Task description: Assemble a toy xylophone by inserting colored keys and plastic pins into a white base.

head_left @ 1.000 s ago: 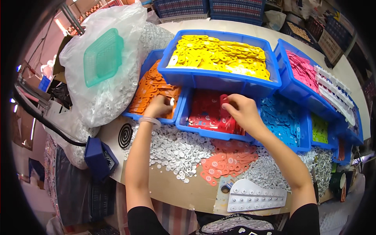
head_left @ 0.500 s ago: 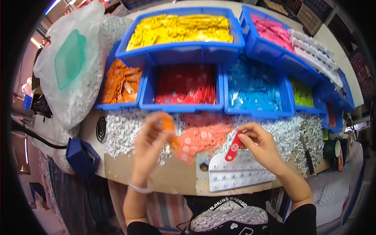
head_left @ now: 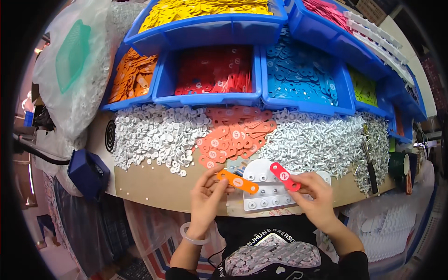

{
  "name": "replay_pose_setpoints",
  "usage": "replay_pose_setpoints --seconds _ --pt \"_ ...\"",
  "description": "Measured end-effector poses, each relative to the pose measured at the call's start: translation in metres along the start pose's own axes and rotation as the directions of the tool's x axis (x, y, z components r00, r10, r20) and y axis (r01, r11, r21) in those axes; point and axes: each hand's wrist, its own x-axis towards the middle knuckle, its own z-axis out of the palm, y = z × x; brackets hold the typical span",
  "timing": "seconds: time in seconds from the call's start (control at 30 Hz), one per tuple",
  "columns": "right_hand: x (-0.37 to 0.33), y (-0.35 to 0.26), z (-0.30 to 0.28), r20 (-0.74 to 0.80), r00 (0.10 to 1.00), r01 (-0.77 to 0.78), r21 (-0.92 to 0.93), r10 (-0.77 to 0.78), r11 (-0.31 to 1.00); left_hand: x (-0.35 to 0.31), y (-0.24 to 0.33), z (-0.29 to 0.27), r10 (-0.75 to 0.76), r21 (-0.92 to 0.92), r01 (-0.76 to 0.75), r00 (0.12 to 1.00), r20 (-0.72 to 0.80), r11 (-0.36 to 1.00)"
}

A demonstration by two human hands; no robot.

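My left hand (head_left: 208, 198) pinches one end of an orange plastic strip (head_left: 246, 185), rounded at both ends with a hole near its tip. Between the fingers and thumb of my right hand (head_left: 317, 193) is a red strip (head_left: 279, 171) of the same shape, tilted up to the left. Both strips hang over a white plastic plate (head_left: 247, 205) that lies at the table's front edge and carries rows of studs and round sockets. Its right part is partly hidden by my right hand. Beyond the plate lies a heap of coral strips (head_left: 233, 135).
White round caps (head_left: 149, 135) are heaped on the left, white rivets (head_left: 308, 144) on the right. Blue bins of orange (head_left: 133, 74), red (head_left: 214, 70), blue (head_left: 298, 70) and yellow strips (head_left: 200, 14) stand behind. A black-handled tool (head_left: 371, 175) and green mug (head_left: 398, 163) lie rightward.
My left hand has moved right and nearer with the orange strip, now close to the red one over the plate. My right hand has come slightly nearer, and the whole view has shifted.
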Motion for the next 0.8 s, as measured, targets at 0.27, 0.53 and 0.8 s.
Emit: replay_pose_setpoints --seconds 0.27,0.53,0.8 --pt "0.008 0.014 0.015 0.333 0.727 0.682 -0.447 -0.600 0.579 -0.004 -0.012 0.002 0.505 0.505 -0.387 0.856 -0.116 0.771" --pt "0.002 0.014 0.025 0.483 0.680 0.732 -0.491 -0.551 0.473 -0.021 -0.023 -0.022 0.727 0.898 -0.396 0.672 0.141 0.191" --pt "-0.007 0.020 0.027 0.442 0.762 0.648 -0.515 -0.474 0.561 -0.019 -0.006 0.003 0.643 0.689 -0.719 0.485 0.592 -0.092"
